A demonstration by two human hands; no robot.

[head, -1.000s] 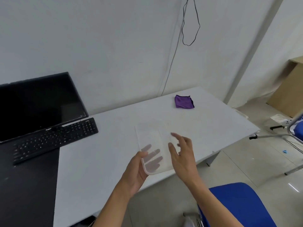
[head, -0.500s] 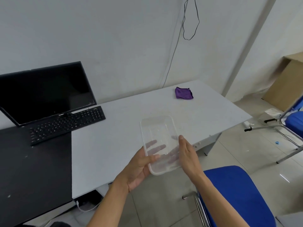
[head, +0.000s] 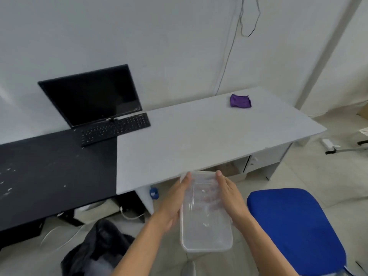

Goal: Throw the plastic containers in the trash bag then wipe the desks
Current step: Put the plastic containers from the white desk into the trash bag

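Observation:
A clear rectangular plastic container point(head: 206, 226) is held between both my hands, in the air in front of the white desk point(head: 199, 136), above the floor. My left hand point(head: 173, 202) grips its left side and my right hand point(head: 232, 198) grips its right side. A black trash bag point(head: 99, 248) lies open on the floor at the lower left, below and left of the container. A purple cloth point(head: 240, 101) lies folded near the far right corner of the white desk.
A black desk point(head: 49, 166) adjoins the white one on the left, with white specks on it. A black monitor point(head: 91, 94) and keyboard point(head: 115, 128) stand at the back. A blue chair point(head: 294, 228) is close on my right. Cables lie under the desks.
Both hands took hold of the container and carried it off the white desk toward me and down. The view pulled back, and the black trash bag came into sight.

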